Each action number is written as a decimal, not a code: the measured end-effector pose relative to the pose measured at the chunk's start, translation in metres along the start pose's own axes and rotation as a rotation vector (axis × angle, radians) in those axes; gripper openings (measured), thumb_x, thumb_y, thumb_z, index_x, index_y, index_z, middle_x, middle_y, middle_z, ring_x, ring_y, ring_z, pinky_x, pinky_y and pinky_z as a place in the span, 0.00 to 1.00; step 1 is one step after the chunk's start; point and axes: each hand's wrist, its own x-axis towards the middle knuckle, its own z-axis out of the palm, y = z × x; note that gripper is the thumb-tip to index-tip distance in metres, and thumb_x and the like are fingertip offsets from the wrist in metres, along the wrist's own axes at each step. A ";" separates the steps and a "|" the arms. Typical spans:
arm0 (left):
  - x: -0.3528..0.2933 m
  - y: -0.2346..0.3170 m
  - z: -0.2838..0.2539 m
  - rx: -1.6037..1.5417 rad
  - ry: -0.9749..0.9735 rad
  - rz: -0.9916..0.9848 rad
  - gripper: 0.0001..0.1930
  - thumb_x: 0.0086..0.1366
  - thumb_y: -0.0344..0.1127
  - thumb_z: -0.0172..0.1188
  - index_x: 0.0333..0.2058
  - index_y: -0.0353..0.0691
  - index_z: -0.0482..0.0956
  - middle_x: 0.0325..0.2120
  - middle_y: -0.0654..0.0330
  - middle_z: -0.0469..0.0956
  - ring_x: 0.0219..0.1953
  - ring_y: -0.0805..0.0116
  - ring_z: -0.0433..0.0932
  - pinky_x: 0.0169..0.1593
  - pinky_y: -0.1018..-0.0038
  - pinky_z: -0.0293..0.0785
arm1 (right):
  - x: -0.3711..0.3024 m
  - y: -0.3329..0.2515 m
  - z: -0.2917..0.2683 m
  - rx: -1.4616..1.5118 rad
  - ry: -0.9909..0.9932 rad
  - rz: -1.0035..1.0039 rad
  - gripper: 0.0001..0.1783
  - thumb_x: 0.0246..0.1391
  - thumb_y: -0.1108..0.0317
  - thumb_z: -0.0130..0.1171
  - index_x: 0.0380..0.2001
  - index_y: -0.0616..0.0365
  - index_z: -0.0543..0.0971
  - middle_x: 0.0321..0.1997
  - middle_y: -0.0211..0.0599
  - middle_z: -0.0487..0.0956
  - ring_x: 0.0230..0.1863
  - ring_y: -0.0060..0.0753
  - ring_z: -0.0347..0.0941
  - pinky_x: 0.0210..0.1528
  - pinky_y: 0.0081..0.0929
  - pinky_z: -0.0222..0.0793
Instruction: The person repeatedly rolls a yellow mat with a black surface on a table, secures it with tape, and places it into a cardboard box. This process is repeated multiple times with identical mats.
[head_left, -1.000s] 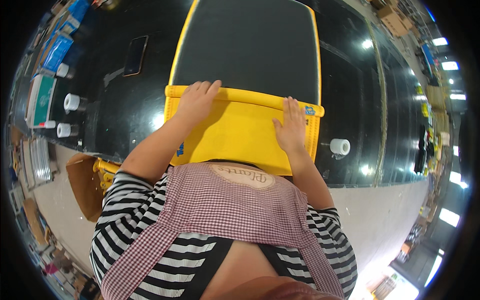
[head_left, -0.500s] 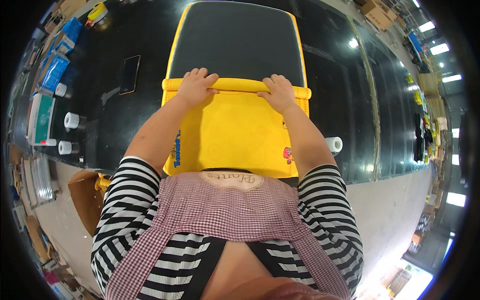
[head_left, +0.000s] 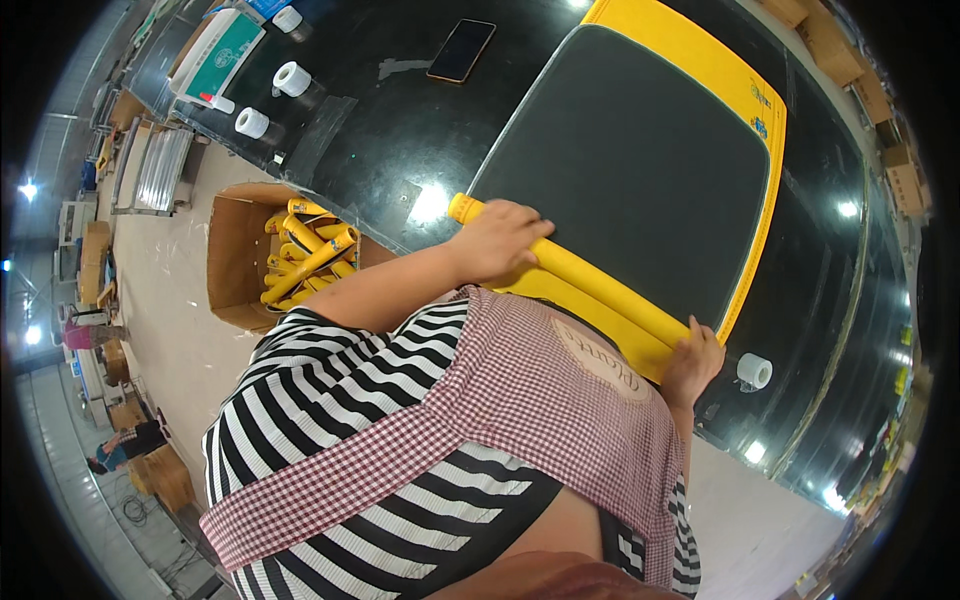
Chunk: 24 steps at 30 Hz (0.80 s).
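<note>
A yellow sheet (head_left: 690, 42) with a large dark grey panel (head_left: 640, 150) and a yellow border lies flat on the black table. Along its near edge runs a yellow roll (head_left: 612, 290), slanting from upper left to lower right close to my apron. Near the left end of this roll, my left hand (head_left: 502, 240) is closed over it, fingers pointing right. The right end sits under my right hand (head_left: 694, 364), whose fingers curl over the top. A strip of yellow shows between the roll and my body.
Left of the table stands a cardboard box (head_left: 232, 255) with several yellow rolls (head_left: 310, 265) inside. On the black tabletop (head_left: 370, 160) lie a phone (head_left: 462, 50), white tape rolls (head_left: 292, 78), a red-tipped bottle (head_left: 218, 103) and a green-and-white box (head_left: 225, 58). Another white roll (head_left: 754, 370) stands at right.
My view has swung left, bringing the cardboard box into sight. The yellow roll and both hands are nearer my body, with the hands farther apart. More of the dark panel shows beyond them.
</note>
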 end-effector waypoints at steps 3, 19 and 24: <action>-0.037 -0.015 -0.005 0.205 0.169 -0.309 0.25 0.68 0.43 0.62 0.61 0.42 0.77 0.61 0.47 0.72 0.63 0.47 0.70 0.67 0.53 0.62 | -0.025 0.013 0.002 0.181 -0.014 0.290 0.20 0.68 0.68 0.55 0.61 0.57 0.79 0.65 0.54 0.72 0.66 0.57 0.68 0.70 0.48 0.61; -0.024 0.001 -0.005 0.249 0.333 -0.276 0.15 0.64 0.34 0.64 0.50 0.44 0.84 0.58 0.49 0.77 0.57 0.49 0.77 0.62 0.58 0.72 | -0.017 -0.010 -0.007 -0.143 -0.157 0.312 0.24 0.71 0.63 0.50 0.66 0.57 0.74 0.77 0.49 0.64 0.77 0.58 0.58 0.79 0.56 0.47; -0.017 0.026 0.018 0.053 0.061 0.028 0.27 0.65 0.46 0.66 0.62 0.48 0.75 0.65 0.48 0.71 0.66 0.48 0.71 0.72 0.42 0.56 | 0.013 0.005 0.000 -0.147 -0.288 0.319 0.30 0.73 0.59 0.45 0.75 0.53 0.63 0.80 0.48 0.58 0.80 0.57 0.50 0.80 0.59 0.41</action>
